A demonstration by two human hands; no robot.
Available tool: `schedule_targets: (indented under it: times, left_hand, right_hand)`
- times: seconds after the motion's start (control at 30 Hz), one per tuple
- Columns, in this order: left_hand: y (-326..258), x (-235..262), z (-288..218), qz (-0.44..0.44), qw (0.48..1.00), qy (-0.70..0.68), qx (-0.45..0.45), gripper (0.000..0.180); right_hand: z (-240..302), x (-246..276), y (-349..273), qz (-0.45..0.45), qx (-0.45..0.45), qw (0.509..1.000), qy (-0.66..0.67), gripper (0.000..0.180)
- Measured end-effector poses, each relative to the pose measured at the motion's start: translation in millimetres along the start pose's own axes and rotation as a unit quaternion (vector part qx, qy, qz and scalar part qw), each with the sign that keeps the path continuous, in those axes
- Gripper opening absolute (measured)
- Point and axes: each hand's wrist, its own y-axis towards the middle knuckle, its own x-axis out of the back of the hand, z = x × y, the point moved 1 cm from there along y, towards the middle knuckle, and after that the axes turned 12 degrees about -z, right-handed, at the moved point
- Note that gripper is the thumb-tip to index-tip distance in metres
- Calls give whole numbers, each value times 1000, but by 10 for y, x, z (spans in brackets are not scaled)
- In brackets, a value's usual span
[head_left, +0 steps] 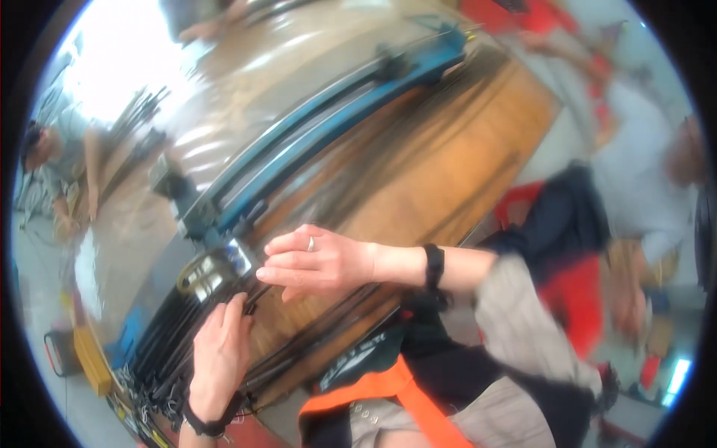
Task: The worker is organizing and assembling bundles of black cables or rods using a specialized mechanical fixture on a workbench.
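Note:
My right hand (317, 261), with a ring and a dark wristband, reaches in from the right. Its fingers stretch out flat, close to the metal end piece of a blue-railed bench machine. My left hand (222, 347) is lower and to the left, its fingers bent and pressed together next to the same end piece. Whatever lies between those fingertips is too small to make out. The end piece has a round, brass-coloured part (196, 275) and a shiny plate (237, 257). Thin dark strips (168, 328) lie beside and under my left hand.
The machine's long blue rail (328, 138) runs to the far right over a brown wooden tabletop (478, 134). A sheet-covered table (131, 224) stands on the left. People work at the left, the back and the right, near a red stool (575, 306).

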Motion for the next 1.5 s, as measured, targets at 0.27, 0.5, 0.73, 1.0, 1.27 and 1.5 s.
schedule_targets:
  times: [0.27, 0.5, 0.73, 1.0, 1.27, 1.5]
  left_hand:
    - [961, 305, 0, -91, 981, 131, -114, 45]
    - [1295, 43, 199, -122, 962, 171, -176, 50]
    - [1409, -9, 111, -76, 979, 103, -159, 38]
    - [1336, -68, 49, -85, 977, 102, -165, 31]
    - [940, 265, 402, -134, 971, 154, -126, 31]
    - [660, 392, 441, -158, 969, 149, -117, 35]
  right_hand:
    - [-1032, 544, -158, 23, -193, 977, -84, 31]
    - [-1457, 716, -365, 76, -199, 969, -123, 22]
    - [-1552, 1036, -307, 57, -197, 952, -227, 19]
    - [-1344, 866, -358, 36, -182, 949, -255, 24]
    - [-939, 611, -222, -18, -260, 965, 35, 35]
    - [-660, 217, 201, -82, -89, 989, -84, 38]
